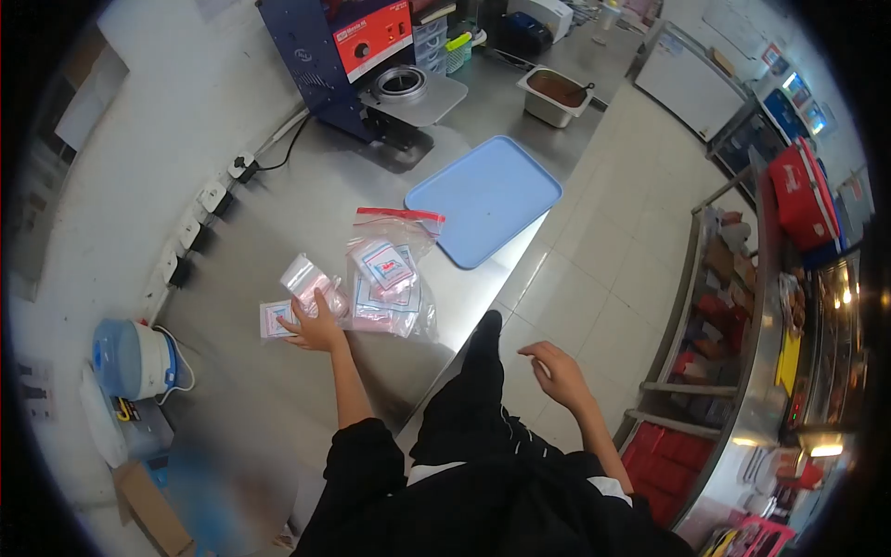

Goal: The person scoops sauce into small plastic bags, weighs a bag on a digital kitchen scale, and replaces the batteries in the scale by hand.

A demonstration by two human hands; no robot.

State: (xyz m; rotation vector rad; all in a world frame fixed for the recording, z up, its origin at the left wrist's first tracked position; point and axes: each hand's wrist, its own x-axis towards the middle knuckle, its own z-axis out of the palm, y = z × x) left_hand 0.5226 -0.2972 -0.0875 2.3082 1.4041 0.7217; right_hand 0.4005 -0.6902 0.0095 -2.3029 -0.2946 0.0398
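On the steel counter, my left hand point(318, 327) rests with its fingers spread on small clear plastic packets point(311, 281) and a white printed packet point(277, 319). Just right of it lies a larger clear zip bag point(399, 217) with a red top strip, holding printed packets point(385, 265). Beyond that bag is a light blue tray point(487, 200), flat near the counter's edge. My right hand point(559, 371) hangs over the floor beside my leg, fingers loosely apart, holding nothing.
A blue and red machine point(371, 42) stands at the counter's back, near a metal pan point(555, 96) of brown sauce. Sockets point(215, 198) line the left wall above a blue and white appliance point(135, 359). Shelving with a red cooler point(801, 197) stands right.
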